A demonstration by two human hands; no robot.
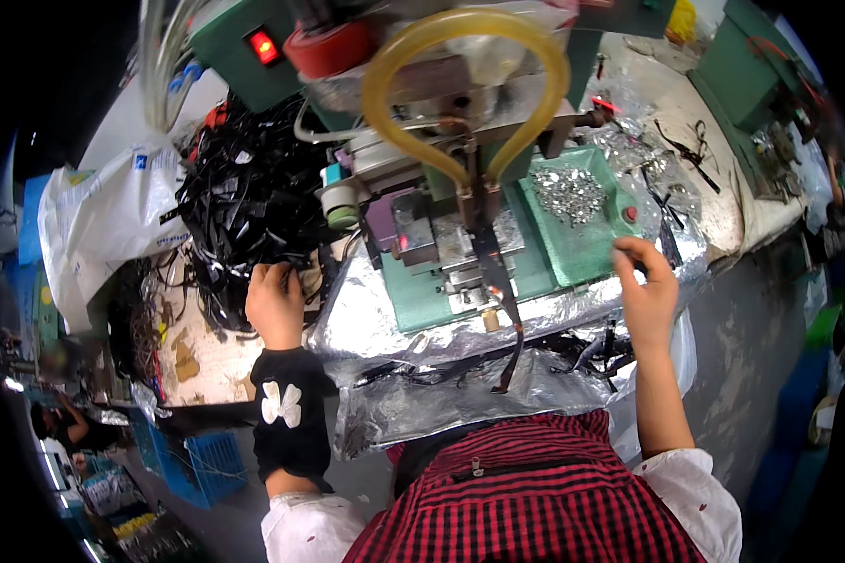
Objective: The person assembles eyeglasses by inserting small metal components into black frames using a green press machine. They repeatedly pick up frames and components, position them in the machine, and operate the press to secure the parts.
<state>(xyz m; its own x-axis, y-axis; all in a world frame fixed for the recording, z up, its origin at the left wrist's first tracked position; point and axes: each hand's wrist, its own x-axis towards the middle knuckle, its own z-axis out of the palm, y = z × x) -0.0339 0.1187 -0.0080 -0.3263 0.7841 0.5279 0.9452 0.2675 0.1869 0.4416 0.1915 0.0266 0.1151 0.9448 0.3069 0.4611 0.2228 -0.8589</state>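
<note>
My left hand (275, 305), its fingers curled, is at the near edge of a heap of glossy black strips (244, 206) that resemble eyeglass temples; what it pinches is lost against the dark pile. To the right, my right hand (650, 296) is raised by the corner of a green tray (577, 267), thumb and finger bent toward each other, with anything between them too small to see. Small shiny metal parts (571, 195) lie in that tray. Between my hands, one dark brown strip (502, 291) slants from the machine's middle (474, 211) toward me, touched by neither hand.
A thick yellow tube (465, 23) loops over the machine. Its green housing has a lit red switch (264, 46). A red button (630, 215) sits beside the tray. Silver foil (366, 319) covers the bench front. A white plastic bag (103, 220) stands left of the heap.
</note>
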